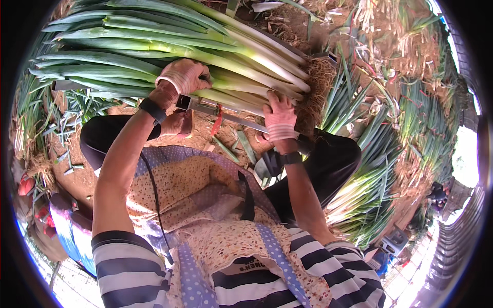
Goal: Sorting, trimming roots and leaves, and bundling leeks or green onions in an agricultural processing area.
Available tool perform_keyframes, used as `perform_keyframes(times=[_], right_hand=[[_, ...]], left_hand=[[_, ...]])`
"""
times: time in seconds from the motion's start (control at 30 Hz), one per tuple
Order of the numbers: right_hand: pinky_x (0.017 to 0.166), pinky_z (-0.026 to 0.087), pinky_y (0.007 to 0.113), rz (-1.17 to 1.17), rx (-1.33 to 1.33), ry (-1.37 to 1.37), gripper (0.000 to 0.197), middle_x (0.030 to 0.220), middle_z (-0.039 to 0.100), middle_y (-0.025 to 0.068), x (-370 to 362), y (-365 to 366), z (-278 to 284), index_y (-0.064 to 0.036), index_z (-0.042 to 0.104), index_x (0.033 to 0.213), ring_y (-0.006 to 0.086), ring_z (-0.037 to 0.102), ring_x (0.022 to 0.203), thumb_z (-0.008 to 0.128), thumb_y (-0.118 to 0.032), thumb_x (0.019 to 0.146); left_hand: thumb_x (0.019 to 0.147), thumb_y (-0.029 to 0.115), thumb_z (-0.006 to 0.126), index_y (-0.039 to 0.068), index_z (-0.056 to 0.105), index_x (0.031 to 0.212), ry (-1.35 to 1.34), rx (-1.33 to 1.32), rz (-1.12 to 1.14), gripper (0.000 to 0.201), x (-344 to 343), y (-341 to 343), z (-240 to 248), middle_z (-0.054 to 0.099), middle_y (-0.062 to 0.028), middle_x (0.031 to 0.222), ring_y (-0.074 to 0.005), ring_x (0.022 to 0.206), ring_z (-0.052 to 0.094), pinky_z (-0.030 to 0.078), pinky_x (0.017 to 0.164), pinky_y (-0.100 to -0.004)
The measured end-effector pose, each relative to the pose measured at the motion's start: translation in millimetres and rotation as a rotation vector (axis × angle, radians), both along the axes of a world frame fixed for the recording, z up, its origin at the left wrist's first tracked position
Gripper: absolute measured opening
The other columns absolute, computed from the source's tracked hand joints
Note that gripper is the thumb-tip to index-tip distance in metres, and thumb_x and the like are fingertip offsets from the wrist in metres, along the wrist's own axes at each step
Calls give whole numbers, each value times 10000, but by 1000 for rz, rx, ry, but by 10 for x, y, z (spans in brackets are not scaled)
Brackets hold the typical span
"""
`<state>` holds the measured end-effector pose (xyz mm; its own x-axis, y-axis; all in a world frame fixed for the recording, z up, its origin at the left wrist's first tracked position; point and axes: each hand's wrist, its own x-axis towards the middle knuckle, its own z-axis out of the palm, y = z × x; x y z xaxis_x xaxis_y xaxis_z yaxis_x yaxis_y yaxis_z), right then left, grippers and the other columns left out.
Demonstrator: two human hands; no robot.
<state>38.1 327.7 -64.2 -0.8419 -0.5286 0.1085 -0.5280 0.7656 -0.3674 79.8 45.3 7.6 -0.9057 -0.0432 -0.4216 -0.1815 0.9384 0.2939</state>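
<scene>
Leeks: probably being gathered; next needs steadying
Left hand: curled, grip unclear
Right hand: spread, roots just beside

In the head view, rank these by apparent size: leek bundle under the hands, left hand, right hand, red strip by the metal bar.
1. Leek bundle
2. Left hand and right hand: too alike to rank
3. Red strip

The long onions go deep green to lime to white, with tan-brown roots. Gloves are pinkish with pale stripes, shirt's dark-and-white striped, apron's cream with speckly florals plus bluish polka dots. Trousers: black.
</scene>
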Motion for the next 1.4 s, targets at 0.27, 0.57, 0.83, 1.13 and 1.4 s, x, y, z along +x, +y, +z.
perform_keyframes(times=[0.27, 0.57, 0.83, 1.13, 1.4], right_hand=[[913, 335, 462, 173, 131, 283, 457, 1113, 477, 111, -127, 22, -194, -81, 516, 1113, 298, 455, 1046, 635, -318, 740], [690, 432, 422, 9, 80, 88, 169, 866, 562, 105, -130, -117, -279, -136, 599, 771, 294, 505, 868, 560, -300, 786], [722, 411, 445, -3, 94, 72, 178, 883, 554, 115, 7, -81, -343, -124, 594, 809, 308, 496, 855, 570, -300, 800], [745, 473, 432, -132, -285, 237, 314, 946, 550, 106, -88, -309, 7, -145, 575, 1033, 304, 526, 878, 667, -262, 756], [723, 418, 378, -4, -253, 199, 183, 860, 541, 95, -117, -473, -176, -115, 576, 927, 288, 501, 841, 574, -218, 775]], left_hand=[[752, 390, 655, 171, 696, 916, 90, 7, -27, 277, 10, 1, -20, 662, -101, 873, -283, 855, 624, 495, 777, -376], [760, 439, 646, 198, 692, 940, 135, -3, -38, 304, 29, -37, -105, 676, -74, 900, -261, 866, 636, 500, 790, -371], [762, 397, 658, 195, 703, 891, 44, 44, -24, 244, 75, 37, -8, 672, -85, 867, -243, 786, 645, 511, 736, -349], [763, 401, 648, 213, 700, 924, -27, 66, 48, 252, 15, -5, 20, 677, -77, 849, -261, 819, 644, 506, 751, -376], [771, 450, 626, 203, 701, 920, -23, 8, 37, 299, -6, 1, -20, 675, -68, 841, -265, 811, 639, 504, 750, -377]])
